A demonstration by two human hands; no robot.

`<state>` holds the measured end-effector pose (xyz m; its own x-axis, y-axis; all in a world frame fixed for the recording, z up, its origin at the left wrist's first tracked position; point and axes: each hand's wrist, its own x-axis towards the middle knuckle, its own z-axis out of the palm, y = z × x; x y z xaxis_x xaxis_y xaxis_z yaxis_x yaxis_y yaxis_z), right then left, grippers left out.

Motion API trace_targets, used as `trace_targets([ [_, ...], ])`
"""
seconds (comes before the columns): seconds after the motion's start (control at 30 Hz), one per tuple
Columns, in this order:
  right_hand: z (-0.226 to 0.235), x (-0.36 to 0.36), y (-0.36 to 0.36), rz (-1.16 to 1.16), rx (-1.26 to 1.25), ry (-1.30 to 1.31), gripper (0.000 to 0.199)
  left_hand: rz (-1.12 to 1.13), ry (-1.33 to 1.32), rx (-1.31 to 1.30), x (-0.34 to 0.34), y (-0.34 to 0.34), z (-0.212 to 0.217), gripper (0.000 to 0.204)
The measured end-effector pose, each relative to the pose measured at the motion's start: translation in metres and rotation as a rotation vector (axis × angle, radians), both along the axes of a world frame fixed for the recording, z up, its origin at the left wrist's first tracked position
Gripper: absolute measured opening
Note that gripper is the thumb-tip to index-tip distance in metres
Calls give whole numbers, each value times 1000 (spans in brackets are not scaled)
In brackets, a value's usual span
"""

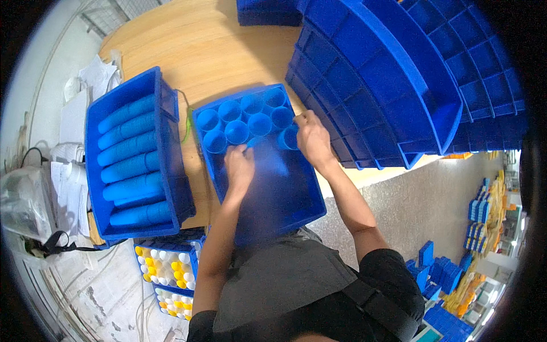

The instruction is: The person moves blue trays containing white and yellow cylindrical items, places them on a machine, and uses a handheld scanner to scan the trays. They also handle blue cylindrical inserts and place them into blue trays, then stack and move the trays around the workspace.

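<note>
A blue plastic bin (266,225) lies in front of me on the table. Several blue cups (259,124) stand in its far half, their round mouths facing up. My left hand (239,168) is inside the bin with its fingers pinched at the edge of another blue cup (272,162), which is blurred and looks tilted. My right hand (312,139) has its fingers curled over the bin's right rim, close beside a cup at that side. The undersides of its fingers are hidden.
On the left, a second blue bin (185,196) holds rows of stacked blue cups (134,154). Large blue crates (364,74) stack up at the right. Below left, trays with white and yellow pieces (168,268) stand low. Papers (68,125) lie along the wall.
</note>
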<state>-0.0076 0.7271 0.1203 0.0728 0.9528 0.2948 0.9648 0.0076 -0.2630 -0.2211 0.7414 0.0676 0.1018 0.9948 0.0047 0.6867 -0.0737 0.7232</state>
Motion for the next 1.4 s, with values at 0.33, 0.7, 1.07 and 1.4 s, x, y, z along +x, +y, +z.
trace_targets([
  [0.33, 34, -44, -38, 81, -14, 303, 22, 429, 194, 559, -201, 1, 59, 33],
  [0.7, 53, -147, -43, 321, -43, 353, 19, 1168, -484, -207, -379, 68, -22, 67],
  [1.07, 57, -211, -43, 471, -84, 314, 21, 878, -1227, -227, -373, 35, 33, 66],
  [1.4, 57, -216, -77, 443, -155, 299, 23, 883, 52, -157, -298, 96, 30, 101],
])
